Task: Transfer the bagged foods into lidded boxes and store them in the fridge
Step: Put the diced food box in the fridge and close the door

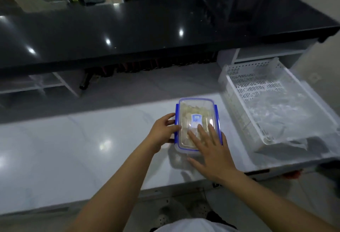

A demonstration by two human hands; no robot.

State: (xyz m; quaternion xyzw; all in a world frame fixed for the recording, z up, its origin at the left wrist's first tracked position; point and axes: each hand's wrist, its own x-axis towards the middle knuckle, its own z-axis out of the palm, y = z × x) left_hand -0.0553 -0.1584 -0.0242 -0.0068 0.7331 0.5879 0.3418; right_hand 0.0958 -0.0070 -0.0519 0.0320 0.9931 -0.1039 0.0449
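While lidded box (pixel 196 114) sits btwn hands, both touching.

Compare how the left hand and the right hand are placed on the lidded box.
The left hand is at the side of the box, fingers curled against the blue clip on its left edge; the right hand lies flat on top of the clear lid, fingers spread. The left hand comes in from the side, the right from the near end. Both touch the box, which sits on the white counter.
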